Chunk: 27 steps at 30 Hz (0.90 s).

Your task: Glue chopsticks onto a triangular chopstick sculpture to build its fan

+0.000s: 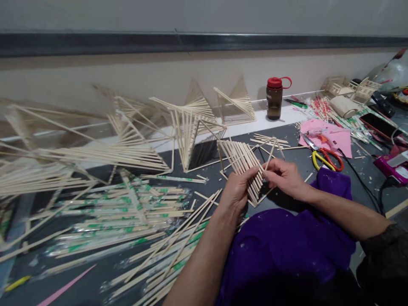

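Left hand (pixel 239 187) holds a slatted, seemingly twisted stick frame (pixel 241 155).

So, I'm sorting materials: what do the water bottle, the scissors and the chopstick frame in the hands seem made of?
Water bottle: probably hard plastic, smooth; brown translucent body, opaque red cap.
Scissors: grey blades with a metallic sheen; smooth red and yellow handles, likely plastic.
Chopstick frame: pale, matte sticks, seemingly unvarnished wood or bamboo; I can't tell which.
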Motion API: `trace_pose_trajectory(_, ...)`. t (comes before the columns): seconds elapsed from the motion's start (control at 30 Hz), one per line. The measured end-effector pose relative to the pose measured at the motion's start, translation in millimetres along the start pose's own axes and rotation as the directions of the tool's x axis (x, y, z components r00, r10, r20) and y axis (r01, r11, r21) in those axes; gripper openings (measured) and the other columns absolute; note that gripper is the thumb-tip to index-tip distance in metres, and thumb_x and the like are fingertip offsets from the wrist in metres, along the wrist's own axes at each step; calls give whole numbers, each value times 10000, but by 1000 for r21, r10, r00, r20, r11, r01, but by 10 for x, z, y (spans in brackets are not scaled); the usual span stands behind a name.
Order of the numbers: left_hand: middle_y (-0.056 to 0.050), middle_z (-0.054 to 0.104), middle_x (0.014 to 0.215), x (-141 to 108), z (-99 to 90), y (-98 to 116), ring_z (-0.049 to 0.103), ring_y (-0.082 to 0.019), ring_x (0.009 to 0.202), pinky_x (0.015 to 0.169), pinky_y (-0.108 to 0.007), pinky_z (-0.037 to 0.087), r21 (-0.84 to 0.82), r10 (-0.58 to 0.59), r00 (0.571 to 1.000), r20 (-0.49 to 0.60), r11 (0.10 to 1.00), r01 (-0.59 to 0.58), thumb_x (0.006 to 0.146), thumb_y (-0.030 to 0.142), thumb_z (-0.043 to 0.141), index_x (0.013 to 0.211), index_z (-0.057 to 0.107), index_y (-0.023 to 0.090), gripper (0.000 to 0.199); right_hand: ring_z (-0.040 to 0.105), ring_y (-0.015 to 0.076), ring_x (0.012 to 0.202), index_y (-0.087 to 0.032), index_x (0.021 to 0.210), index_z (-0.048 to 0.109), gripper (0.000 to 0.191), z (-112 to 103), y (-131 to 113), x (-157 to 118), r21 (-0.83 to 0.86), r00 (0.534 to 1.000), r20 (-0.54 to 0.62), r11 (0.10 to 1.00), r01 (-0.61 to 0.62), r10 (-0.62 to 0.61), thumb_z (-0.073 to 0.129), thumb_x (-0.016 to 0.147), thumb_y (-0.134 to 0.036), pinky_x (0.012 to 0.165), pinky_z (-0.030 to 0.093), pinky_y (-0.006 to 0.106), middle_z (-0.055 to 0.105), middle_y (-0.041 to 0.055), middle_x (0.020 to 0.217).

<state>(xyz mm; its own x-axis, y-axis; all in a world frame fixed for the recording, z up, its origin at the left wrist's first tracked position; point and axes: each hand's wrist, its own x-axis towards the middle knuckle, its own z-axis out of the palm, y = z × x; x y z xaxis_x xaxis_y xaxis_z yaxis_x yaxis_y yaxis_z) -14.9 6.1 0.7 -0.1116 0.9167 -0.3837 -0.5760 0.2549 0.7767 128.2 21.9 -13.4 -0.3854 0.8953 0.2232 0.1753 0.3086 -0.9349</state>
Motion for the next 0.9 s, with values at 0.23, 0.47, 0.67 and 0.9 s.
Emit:
trace_pose_trajectory(0.23, -3, 723, 709, 9, 6, -8, 652, -115, 633, 654, -199, 518, 24, 61, 997, 42, 998, -62, 432, 199, 885, 807, 710, 112, 423, 484, 87, 559, -182, 755, 606, 147, -82, -61, 40, -227, 975, -70, 955, 191, -212, 554, 840, -290, 558, 371, 217, 549, -26, 621)
trace_pose_trajectory(0.47, -5, 715, 713, -19, 12, 57, 646, -124, 635, 661, -231, 523, -24, 116, 991, 70, 993, -114, 455, 240, 900, 747, 687, 119, 380, 526, 89, 573, -155, 874, 659, 146, -181, -71, 34, -310, 940, -110, 910, 276, -323, 540, 839, -231, 575, 401, 209, 636, -2, 687)
trace_pose_trajectory(0.67, -20, 718, 691, 9, -14, 198, 665, -147, 595, 618, -245, 533, -15, 109, 992, 59, 994, -108, 548, 213, 836, 807, 686, 109, 317, 633, 123, 686, -140, 951, 636, 176, -89, -57, -62, -372, 902, 34, 832, 412, -431, 512, 890, -250, 634, 463, 229, 712, 60, 838)
trace_pose_trajectory(0.9, -2, 708, 645, -29, -94, 456, 639, -118, 524, 556, -213, 541, 35, 147, 988, -45, 989, -146, 561, 115, 766, 774, 690, 120, 226, 652, 170, 643, -76, 1092, 605, 259, -90, -343, -342, -609, 841, 134, 626, 487, -524, 498, 910, -223, 573, 471, 272, 713, 90, 790)
